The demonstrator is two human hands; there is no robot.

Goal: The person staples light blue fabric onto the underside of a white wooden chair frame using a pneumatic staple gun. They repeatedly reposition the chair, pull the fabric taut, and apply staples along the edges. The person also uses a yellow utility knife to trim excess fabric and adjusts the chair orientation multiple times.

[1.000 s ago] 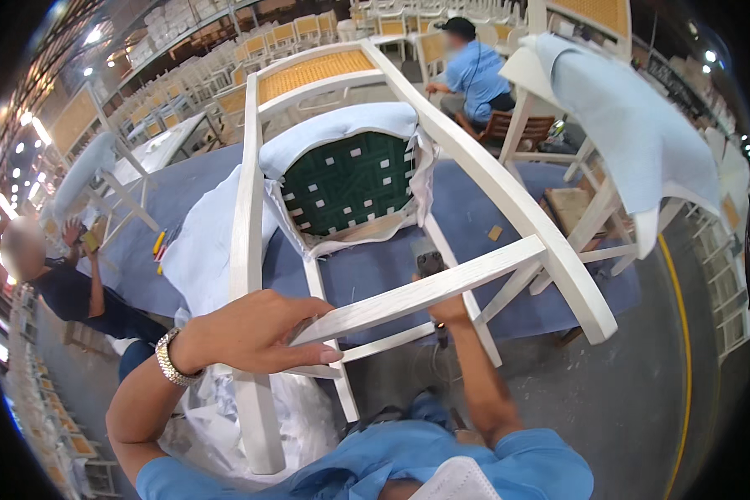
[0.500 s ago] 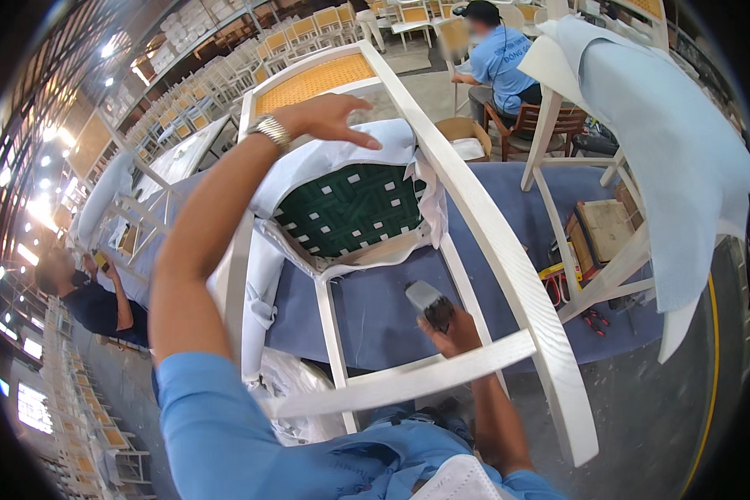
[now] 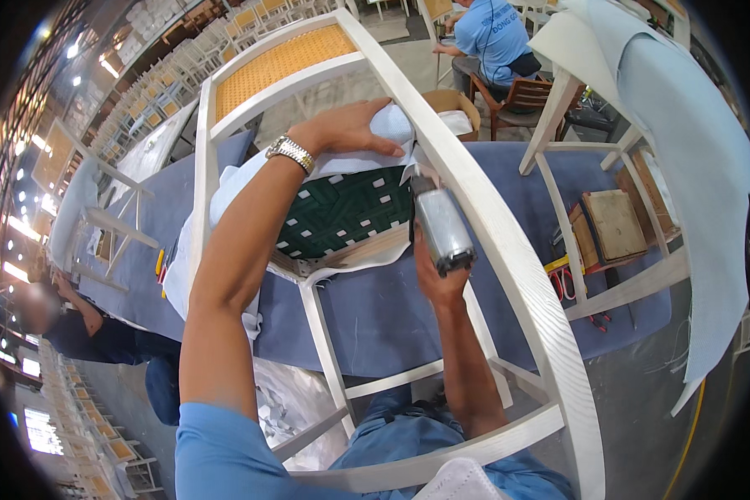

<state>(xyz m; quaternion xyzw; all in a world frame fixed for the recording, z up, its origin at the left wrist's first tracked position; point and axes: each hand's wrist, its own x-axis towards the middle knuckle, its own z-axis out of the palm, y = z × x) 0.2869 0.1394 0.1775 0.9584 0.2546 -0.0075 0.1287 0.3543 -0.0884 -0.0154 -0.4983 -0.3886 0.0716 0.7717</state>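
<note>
Left hand (image 3: 350, 129) pressed flat on white fabric (image 3: 392, 125); right hand (image 3: 437, 279) clamped on cylindrical metal tool (image 3: 442, 229), probably a stapler, against green-webbed seat (image 3: 342, 212).

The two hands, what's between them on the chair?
In the head view, white fabric under the left hand and green webbing lie before the right hand holding a stapler.
</note>
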